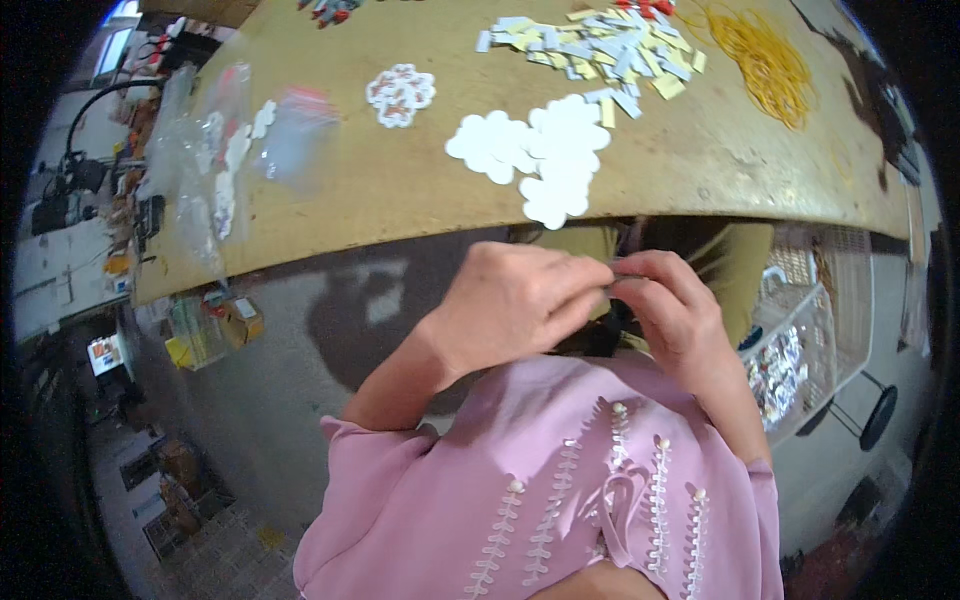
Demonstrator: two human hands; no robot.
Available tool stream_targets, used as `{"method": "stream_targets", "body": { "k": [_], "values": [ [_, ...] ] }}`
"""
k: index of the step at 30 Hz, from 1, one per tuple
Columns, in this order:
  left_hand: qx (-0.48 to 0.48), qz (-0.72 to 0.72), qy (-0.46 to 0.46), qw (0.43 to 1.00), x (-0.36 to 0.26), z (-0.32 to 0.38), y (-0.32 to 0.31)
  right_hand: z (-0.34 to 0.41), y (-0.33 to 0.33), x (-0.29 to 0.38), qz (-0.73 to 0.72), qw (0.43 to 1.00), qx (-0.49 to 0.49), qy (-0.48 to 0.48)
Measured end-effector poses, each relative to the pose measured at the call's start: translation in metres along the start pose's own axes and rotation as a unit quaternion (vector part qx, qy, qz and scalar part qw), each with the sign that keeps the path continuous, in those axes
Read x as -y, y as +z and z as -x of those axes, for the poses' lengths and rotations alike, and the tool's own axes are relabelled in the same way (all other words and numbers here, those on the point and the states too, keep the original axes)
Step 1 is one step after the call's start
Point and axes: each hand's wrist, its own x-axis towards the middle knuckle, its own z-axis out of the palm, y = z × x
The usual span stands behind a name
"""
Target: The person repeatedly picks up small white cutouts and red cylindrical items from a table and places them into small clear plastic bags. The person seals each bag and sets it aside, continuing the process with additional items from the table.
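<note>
My left hand (517, 300) and my right hand (675, 307) meet at the fingertips in front of my chest, just off the table's near edge. Between the pinched fingers shows a small, thin dark object (619, 280), mostly hidden, so its kind cannot be told. Beyond my hands, white flower-shaped cards (559, 161) lie in an overlapping pile near the edge of the wooden table (360, 180). Behind them are many small pale yellow and grey strips (615, 49). Yellow rubber bands (765, 67) form a heap at the right.
A stack of printed flower-shaped cards (401, 94) lies left of the white pile. Clear plastic bags (296, 135) are farther left. Red and grey pieces (330, 11) sit at the far edge. Below the table at right stands a clear plastic bin (821, 337) with shiny packets.
</note>
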Motion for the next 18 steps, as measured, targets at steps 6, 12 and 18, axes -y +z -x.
{"method": "stream_targets", "body": {
  "k": [6, 12, 18],
  "values": [
    [0.058, 0.137, -0.046, 0.988, 0.018, -0.001, -0.025, -0.002, 0.004, 0.000, 0.023, 1.000, 0.014, -0.015],
    [-0.234, -0.203, -0.149, 0.939, 0.112, -0.017, -0.096, 0.004, -0.002, -0.004, 0.038, 0.999, 0.025, 0.012],
    [-0.223, -0.126, -0.208, 0.944, 0.135, -0.018, -0.102, 0.006, -0.001, -0.005, 0.035, 0.999, 0.027, 0.019]
  ]
}}
